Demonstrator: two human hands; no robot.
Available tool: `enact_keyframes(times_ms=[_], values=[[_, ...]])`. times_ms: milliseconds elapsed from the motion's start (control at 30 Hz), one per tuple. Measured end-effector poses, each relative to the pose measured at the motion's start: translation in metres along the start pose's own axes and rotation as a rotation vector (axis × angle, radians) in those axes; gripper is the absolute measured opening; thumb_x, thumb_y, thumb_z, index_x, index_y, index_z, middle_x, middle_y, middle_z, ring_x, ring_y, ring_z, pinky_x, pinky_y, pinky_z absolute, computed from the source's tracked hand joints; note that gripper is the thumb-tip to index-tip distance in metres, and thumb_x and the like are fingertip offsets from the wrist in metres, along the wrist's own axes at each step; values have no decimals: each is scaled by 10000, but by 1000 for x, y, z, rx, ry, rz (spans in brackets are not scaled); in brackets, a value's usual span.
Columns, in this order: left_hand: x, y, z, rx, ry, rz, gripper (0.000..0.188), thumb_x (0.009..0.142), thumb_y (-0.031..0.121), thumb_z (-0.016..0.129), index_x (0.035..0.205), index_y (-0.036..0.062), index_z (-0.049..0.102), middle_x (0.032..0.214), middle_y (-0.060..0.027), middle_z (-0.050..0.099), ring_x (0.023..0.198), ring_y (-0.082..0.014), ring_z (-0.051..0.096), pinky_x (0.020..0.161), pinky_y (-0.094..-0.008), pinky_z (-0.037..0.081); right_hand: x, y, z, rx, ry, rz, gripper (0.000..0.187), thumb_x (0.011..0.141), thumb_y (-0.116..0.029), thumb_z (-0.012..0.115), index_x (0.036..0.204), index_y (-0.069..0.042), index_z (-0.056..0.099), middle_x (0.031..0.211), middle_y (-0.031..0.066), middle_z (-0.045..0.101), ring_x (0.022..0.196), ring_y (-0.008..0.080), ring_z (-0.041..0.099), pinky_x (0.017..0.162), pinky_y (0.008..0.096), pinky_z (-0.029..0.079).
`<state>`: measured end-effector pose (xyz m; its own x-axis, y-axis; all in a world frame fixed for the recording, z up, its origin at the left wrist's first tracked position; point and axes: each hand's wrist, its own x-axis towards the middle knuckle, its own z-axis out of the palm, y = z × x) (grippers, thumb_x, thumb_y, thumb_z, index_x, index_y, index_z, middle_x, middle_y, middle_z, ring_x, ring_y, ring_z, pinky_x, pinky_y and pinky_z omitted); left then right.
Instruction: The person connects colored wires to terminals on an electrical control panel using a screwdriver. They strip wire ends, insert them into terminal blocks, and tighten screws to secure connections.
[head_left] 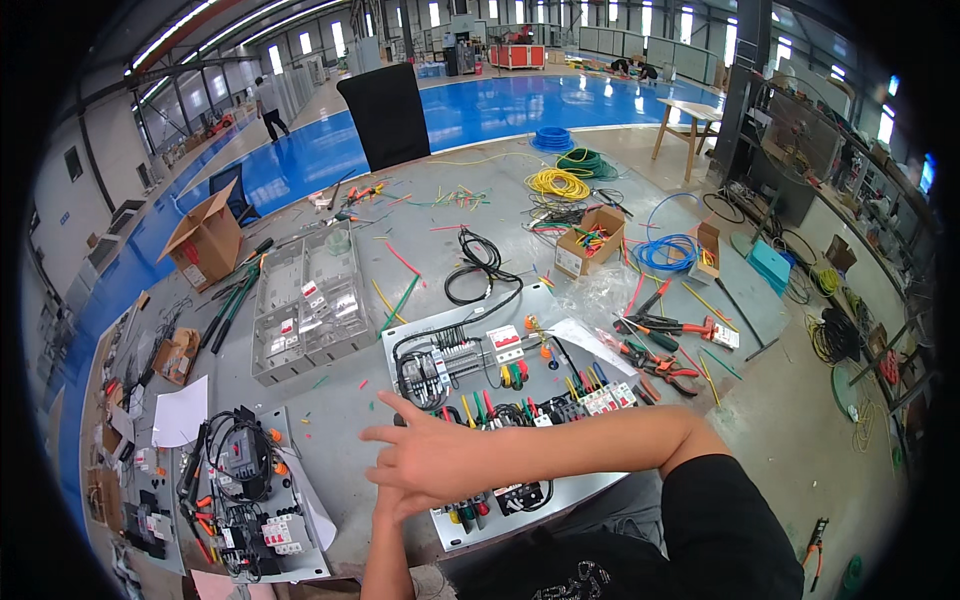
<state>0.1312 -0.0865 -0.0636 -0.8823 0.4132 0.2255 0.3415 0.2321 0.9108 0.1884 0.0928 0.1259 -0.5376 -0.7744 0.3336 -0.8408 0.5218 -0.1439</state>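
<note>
My right forearm reaches across from the right over a metal mounting plate point(590, 487) fitted with electrical parts. At the plate's left edge my right hand point(440, 460) is raised, fingers apart and pointing left. A small dark thing shows between its upper fingers; I cannot make out what it is. My left hand point(398, 502) comes up from below, meeting the right hand, which hides most of its fingers. The plate carries a white breaker with red switches point(505, 343), a row of small breakers point(608, 400), black wiring and coloured sleeved wire ends. My forearm covers its middle.
A second wired plate point(250, 500) lies at left, near a grey plastic enclosure point(310, 300). Pliers and cutters point(660, 350) lie at right. A cardboard box of coloured pieces point(590, 240), wire coils point(558, 184) and a black cable point(480, 265) lie further back. A black chair point(385, 118) stands beyond.
</note>
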Motion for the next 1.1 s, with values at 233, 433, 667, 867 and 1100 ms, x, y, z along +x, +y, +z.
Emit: enact_keyframes(times_ms=[233,433,667,867,1100], values=[[-3,2,-2,-50,-18,-46,174,990,133,767,1069,-19,801,928,-128,805,866,-163,730,803,-330,575,-48,12,-24,-193,76,257,765,1009,-636,641,1471,-30,583,999,147,777,1439,412,538,1227,767,209],[5,16,-2,-65,-16,0,184,998,137,760,1091,-17,794,979,-114,814,900,-167,739,826,-339,583,14,45,-8,-144,40,430,782,1027,-645,605,1549,-67,532,1040,168,785,1483,444,494,1222,773,203],[2,-1,-6,-8,-8,71,197,996,127,758,1143,3,798,1026,-125,815,926,-195,762,827,-343,588,22,-1,9,10,-47,-9,652,1002,-579,673,1443,-103,609,1106,165,755,1442,404,529,1229,783,208],[8,3,-5,68,-129,2,212,998,124,758,1175,16,802,1032,-138,812,926,-214,775,814,-346,589,-50,-4,-30,-51,50,176,627,979,-563,732,1426,-133,641,1017,71,783,1446,337,556,1242,774,192],[1,8,-4,-89,-26,1,197,1011,111,766,1172,-1,789,1036,-105,819,907,-128,735,810,-316,587,-33,-16,-43,-124,-38,318,723,992,-541,720,1473,-19,583,962,141,795,1312,348,653,1220,762,237]])
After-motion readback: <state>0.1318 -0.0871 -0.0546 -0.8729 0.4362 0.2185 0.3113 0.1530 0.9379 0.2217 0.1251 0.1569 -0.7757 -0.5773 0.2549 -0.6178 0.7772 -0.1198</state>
